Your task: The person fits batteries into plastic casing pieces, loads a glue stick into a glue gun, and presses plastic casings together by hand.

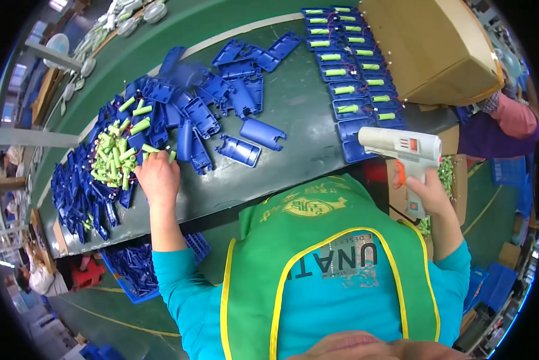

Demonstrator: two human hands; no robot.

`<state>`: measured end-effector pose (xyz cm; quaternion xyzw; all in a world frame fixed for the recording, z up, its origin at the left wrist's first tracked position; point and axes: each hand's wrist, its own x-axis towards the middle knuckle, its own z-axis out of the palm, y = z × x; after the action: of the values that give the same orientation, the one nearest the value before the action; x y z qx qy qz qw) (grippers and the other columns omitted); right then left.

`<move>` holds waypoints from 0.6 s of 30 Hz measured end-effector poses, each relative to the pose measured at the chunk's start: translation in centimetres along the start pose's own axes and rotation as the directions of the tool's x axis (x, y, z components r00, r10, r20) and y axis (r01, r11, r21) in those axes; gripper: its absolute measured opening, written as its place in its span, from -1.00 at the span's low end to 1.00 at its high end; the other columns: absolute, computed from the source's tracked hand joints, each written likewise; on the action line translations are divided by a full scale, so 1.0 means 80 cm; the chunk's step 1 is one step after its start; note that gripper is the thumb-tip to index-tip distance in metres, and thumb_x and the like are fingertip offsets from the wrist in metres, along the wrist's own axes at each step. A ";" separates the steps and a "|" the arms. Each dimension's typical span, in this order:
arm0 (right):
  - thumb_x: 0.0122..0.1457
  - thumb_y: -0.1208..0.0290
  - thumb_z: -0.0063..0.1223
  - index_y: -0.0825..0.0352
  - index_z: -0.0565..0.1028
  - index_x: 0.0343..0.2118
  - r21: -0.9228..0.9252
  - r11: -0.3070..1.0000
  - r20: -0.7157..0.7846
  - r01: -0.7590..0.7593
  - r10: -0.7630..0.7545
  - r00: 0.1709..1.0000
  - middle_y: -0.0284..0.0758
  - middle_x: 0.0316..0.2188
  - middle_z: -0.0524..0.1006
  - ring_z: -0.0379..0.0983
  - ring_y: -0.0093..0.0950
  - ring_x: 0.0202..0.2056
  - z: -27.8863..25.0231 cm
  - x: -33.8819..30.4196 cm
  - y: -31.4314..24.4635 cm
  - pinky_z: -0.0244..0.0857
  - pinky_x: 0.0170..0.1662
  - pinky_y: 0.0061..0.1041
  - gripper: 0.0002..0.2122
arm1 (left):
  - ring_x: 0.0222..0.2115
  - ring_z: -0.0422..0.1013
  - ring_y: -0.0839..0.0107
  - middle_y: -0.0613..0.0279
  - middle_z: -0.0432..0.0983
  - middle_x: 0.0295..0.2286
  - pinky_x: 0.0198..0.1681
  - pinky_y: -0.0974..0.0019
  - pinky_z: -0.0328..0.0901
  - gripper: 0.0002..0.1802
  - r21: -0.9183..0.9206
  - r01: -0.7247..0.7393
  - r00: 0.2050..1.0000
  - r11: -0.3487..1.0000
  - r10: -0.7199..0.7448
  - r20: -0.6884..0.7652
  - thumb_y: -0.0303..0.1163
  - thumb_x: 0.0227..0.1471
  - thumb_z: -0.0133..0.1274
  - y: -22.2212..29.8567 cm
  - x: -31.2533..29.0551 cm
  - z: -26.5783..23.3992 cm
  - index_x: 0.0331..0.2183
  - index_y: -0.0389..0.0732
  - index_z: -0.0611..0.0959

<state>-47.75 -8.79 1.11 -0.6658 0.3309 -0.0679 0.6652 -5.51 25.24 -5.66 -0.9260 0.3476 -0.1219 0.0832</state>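
My right hand (pixel 427 191) is wrapped around the grip of a white and grey hot glue gun (pixel 395 143) with an orange trigger. The gun's nozzle points left, over the near end of two rows of blue plastic housings (pixel 355 128). Most of those housings hold a green cylindrical battery cell (pixel 344 90) with thin wires. My left hand (pixel 159 179) is at the near edge of a heap of green battery cells (pixel 114 155). Its fingers are closed around a green battery cell (pixel 171 156), partly hidden by them.
Loose blue housings (pixel 242 96) lie heaped on the dark green table (pixel 281 78). A large cardboard box (pixel 434 51) stands at the far right, with a person's sleeve (pixel 515 117) beside it. Under the table's left side is a blue crate (pixel 138 294) of blue parts.
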 end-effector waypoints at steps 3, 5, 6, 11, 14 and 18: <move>0.10 0.38 0.13 0.47 0.42 -0.07 -0.039 0.999 0.035 -0.008 0.009 0.999 -0.27 -0.33 0.54 0.48 -0.46 -0.28 -0.004 0.004 0.001 0.39 -0.16 -0.42 -0.63 | -0.44 0.46 0.19 0.17 0.51 -0.44 -0.32 0.12 0.32 -0.82 -0.374 0.131 0.989 0.918 -0.145 -0.011 -0.39 -0.14 0.17 0.007 0.003 -0.018 -0.39 -0.19 0.59; 0.10 0.36 0.15 0.46 0.43 -0.08 -0.037 0.999 0.032 -0.008 0.009 0.999 -0.28 -0.33 0.54 0.48 -0.47 -0.28 -0.005 0.008 0.001 0.39 -0.16 -0.43 -0.63 | -0.51 0.36 0.41 0.26 0.42 -0.46 -0.42 0.32 0.29 -0.82 -0.682 0.201 0.969 0.704 -0.246 0.032 -0.50 -0.12 0.15 0.011 0.003 -0.029 -0.37 -0.24 0.54; 0.10 0.35 0.16 0.46 0.43 -0.08 -0.038 0.999 0.035 -0.006 0.008 0.999 -0.29 -0.33 0.54 0.48 -0.49 -0.28 -0.006 0.009 0.002 0.39 -0.17 -0.44 -0.63 | -0.51 0.33 0.50 0.29 0.39 -0.45 -0.44 0.38 0.27 -0.81 -0.795 0.182 0.963 0.578 -0.267 0.027 -0.53 -0.12 0.15 0.006 0.004 -0.027 -0.36 -0.25 0.52; 0.08 0.29 0.22 0.47 0.45 -0.07 -0.099 0.994 0.006 -0.043 0.044 0.999 -0.32 -0.31 0.54 0.48 -0.53 -0.29 -0.017 0.006 0.011 0.39 -0.17 -0.46 -0.58 | -0.36 0.38 0.48 0.24 0.34 -0.25 -0.26 0.35 0.40 -0.79 -0.950 0.025 0.989 -0.312 -0.128 0.068 -0.67 -0.01 0.05 0.048 0.008 -0.056 -0.29 -0.21 0.46; 0.07 0.27 0.24 0.49 0.44 -0.05 -0.135 0.987 -0.045 -0.084 0.078 0.996 -0.32 -0.29 0.54 0.47 -0.55 -0.29 -0.019 0.000 0.005 0.40 -0.18 -0.47 -0.54 | -0.27 0.44 0.40 0.21 0.34 -0.20 -0.15 0.23 0.43 -0.78 -0.846 0.106 0.994 -0.522 0.076 0.077 -0.66 -0.01 0.04 0.097 0.011 -0.058 -0.30 -0.19 0.45; 0.07 0.31 0.19 0.47 0.39 -0.02 -0.152 0.985 -0.110 -0.085 0.069 0.992 -0.33 -0.29 0.50 0.42 -0.54 -0.39 -0.016 -0.003 0.008 0.36 -0.32 -0.51 -0.54 | -0.28 0.47 0.42 0.21 0.40 -0.25 -0.17 0.22 0.45 -0.82 -0.837 0.204 0.964 -0.507 0.252 0.082 -0.67 0.00 0.07 0.193 0.023 -0.054 -0.34 -0.21 0.48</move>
<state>-48.86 -9.65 0.72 -0.6983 0.3950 -0.0506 0.5948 -15.01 12.20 -4.86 -0.5226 0.2847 0.3669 -0.7150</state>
